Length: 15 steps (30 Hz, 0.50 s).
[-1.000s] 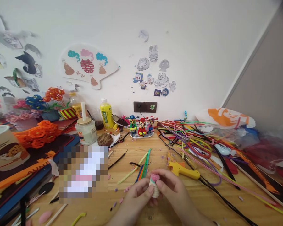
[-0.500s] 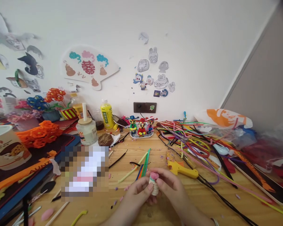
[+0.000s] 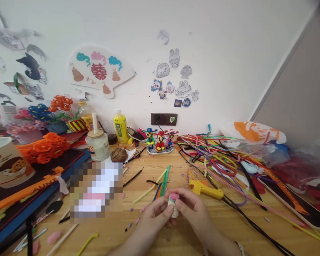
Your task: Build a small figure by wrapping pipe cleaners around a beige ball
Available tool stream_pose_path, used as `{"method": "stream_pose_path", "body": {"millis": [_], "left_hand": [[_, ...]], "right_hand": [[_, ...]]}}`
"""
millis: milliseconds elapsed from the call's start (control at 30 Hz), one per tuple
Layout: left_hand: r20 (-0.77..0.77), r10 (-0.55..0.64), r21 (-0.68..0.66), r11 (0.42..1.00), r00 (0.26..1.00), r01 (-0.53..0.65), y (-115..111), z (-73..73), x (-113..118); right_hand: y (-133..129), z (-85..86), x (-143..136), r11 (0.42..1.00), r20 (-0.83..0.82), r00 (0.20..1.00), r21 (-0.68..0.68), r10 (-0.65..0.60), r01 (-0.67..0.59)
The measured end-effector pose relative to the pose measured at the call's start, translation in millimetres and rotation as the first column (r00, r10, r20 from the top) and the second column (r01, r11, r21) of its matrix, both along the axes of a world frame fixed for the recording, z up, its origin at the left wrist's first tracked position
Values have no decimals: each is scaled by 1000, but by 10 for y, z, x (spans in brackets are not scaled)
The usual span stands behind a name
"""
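Observation:
Both hands meet over the wooden table around a small coiled pipe-cleaner piece (image 3: 175,209), cream-white and ridged below, with a teal band and a pink top. My left hand (image 3: 158,213) has its thumb on the piece's left side. From the right, the thumb and fingers of my right hand (image 3: 190,209) curl around it near the pink top. Just beyond the fingers lie green, blue and orange pipe cleaners (image 3: 164,183). A yellow glue gun (image 3: 206,188) rests to the right of my right hand.
Three small figures (image 3: 160,142) stand on a tray by the wall. A heap of coloured pipe cleaners (image 3: 218,156) covers the right side. On the left are a glass jar (image 3: 98,145), a yellow bottle (image 3: 121,126), a paper cup (image 3: 10,163) and orange flowers (image 3: 45,149).
The whole view has shifted slightly, with the wall and table items a little higher. Both hands keep their hold on the piece, whose pink top is now tipped slightly differently.

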<state>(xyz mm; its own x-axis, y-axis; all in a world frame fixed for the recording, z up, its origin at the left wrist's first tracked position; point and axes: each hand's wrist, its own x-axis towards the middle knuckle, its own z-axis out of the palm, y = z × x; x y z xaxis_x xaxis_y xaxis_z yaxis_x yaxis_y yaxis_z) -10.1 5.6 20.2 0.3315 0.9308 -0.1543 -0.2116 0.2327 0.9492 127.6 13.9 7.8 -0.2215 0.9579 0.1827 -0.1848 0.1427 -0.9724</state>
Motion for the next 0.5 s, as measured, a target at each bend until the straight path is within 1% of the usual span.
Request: {"method": "stream_pose_path", "body": {"millis": [267, 500], "left_hand": [[-13, -12, 28, 1000, 1000, 12, 16, -54, 5], [-10, -17, 25, 1000, 1000, 17, 7, -48, -2]], "right_hand": [[-2, 3, -19, 1000, -5, 1000, 11, 3, -3], [10, -30, -24, 1000, 9, 1000, -19, -19, 19]]}}
